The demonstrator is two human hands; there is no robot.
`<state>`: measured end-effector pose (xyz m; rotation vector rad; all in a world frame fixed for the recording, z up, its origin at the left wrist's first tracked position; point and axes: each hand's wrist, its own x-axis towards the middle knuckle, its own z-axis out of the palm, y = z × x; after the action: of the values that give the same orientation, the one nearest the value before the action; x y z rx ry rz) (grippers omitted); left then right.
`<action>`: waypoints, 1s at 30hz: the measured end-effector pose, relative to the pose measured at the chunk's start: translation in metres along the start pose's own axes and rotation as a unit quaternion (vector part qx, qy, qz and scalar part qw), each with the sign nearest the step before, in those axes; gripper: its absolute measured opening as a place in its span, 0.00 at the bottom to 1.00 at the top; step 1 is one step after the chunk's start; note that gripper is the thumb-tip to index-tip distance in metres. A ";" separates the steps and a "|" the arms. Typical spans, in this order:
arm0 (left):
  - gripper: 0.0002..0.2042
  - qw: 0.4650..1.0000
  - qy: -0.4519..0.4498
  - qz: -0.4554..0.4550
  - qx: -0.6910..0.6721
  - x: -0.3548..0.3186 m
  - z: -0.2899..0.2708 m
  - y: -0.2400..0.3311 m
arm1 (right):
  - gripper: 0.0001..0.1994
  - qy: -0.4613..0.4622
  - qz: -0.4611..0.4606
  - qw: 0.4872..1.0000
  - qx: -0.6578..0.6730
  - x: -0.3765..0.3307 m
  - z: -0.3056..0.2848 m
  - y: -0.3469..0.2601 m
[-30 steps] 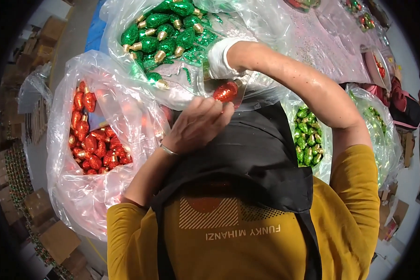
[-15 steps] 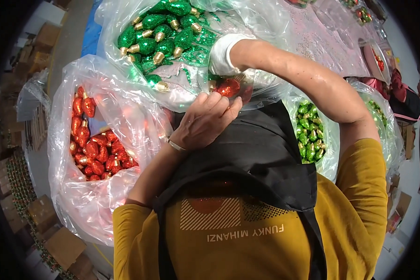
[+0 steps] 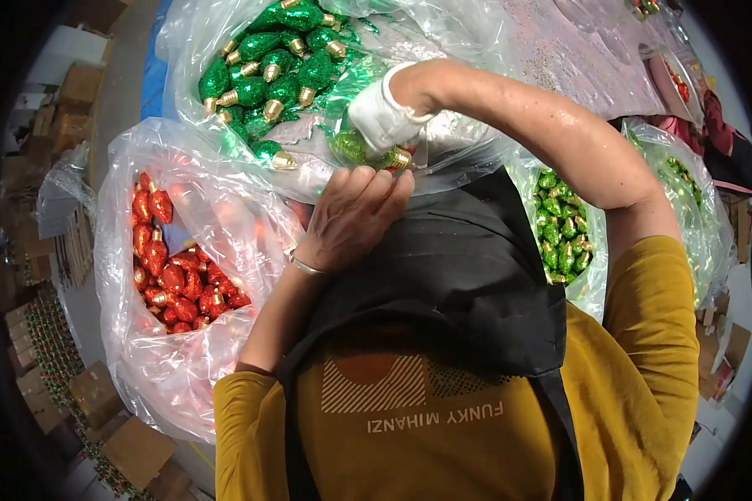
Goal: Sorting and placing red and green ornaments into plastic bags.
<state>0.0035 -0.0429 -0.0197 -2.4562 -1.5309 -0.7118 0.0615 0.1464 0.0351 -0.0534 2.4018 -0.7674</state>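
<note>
- Clear plastic bag (image 3: 184, 367) on the left, open-topped, holds red glitter bulb ornaments (image 3: 175, 280) with gold caps.
- Second clear bag (image 3: 443, 33) at the top holds dark green bulb ornaments (image 3: 267, 63) of the same shape.
- Third bag (image 3: 593, 288) on the right, just beside the right arm, holds lighter green ornaments (image 3: 564, 234).
- Black apron (image 3: 459, 275) covers a yellow shirt (image 3: 652, 351).
- Left hand (image 3: 351, 217) is raised before the chest, back to the camera, fingers pressed together and curled; whether they grip anything cannot be told.
- Right hand (image 3: 384, 117), in a white wrap, is bent down, its fingers closed on a light green ornament (image 3: 368, 150).
- That ornament sits just above the left fingertips, in front of the top bag.
- Thin metal bracelet (image 3: 307, 266) circles the left wrist.
</note>
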 end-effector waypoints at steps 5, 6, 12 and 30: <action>0.22 1.000 0.011 -0.004 -0.007 0.007 -0.002 0.002 | 0.13 -0.009 0.002 0.995 -0.102 0.014 0.006 -0.007; 0.22 1.000 0.011 -0.005 -0.007 0.008 -0.004 0.001 | 0.13 -0.002 0.037 0.995 -0.096 0.015 0.007 -0.007; 0.19 0.999 -0.049 -0.021 0.010 0.019 -0.008 -0.014 | 0.12 -0.007 0.032 0.982 -0.185 0.024 0.001 0.005; 0.13 0.989 0.047 -0.132 -0.053 0.061 -0.074 -0.052 | 0.11 0.469 0.250 0.765 0.365 -0.152 0.145 0.051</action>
<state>-0.0428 0.0024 0.0678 -2.2759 -1.8465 -0.9619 0.2740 0.1466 -0.0039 1.5525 2.4925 -1.6474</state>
